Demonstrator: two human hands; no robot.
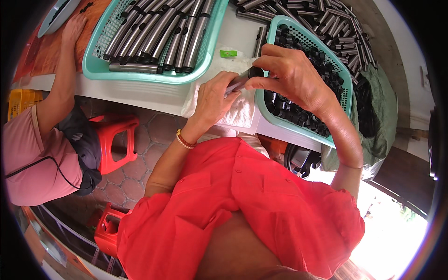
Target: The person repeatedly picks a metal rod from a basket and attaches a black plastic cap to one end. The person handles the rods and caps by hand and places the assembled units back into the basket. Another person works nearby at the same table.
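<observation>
My left hand (216,97) is closed around a shiny metal tube (239,82), which slants up toward the right. At its upper end sits a black plastic cap (255,72), and the fingers of my right hand (291,74) pinch there with thumb and forefinger. Just right of the tube stands a turquoise basket (264,109) full of small black plastic parts (298,114), partly hidden under my right hand. To the left, another turquoise basket (140,78) holds several metal tubes with black ends (163,32). A white cloth (238,112) lies beneath my hands.
Loose metal tubes (336,28) are heaped at the back right. A small green packet (228,53) lies between the baskets. At the left, another person's hand (73,28) rests by a pale bowl (58,17). Red stools (116,140) stand on the tiled floor.
</observation>
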